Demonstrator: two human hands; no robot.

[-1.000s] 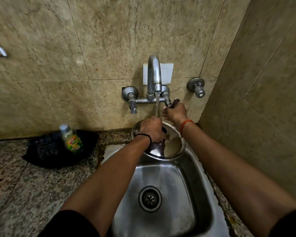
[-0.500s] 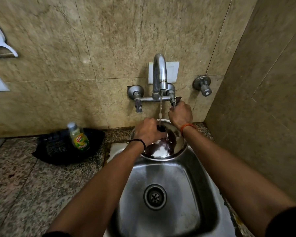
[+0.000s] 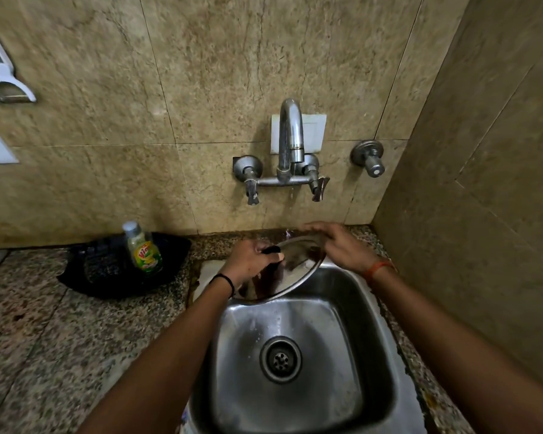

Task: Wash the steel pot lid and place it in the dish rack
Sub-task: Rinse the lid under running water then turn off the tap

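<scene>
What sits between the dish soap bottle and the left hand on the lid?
Head view: bare speckled granite counter and the edge of the black tray under the soap bottle. Nothing else before the left hand gripping the steel lid.

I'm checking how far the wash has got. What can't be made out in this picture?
Head view only:
- Dish rack: not in frame.
- Lid knob: mostly hidden inside the left hand.
- Lid's far rim: covered by the right hand, which is motion-blurred.
- Bottle label: too small to read.
- White hanger: cut off by the left edge.
</scene>
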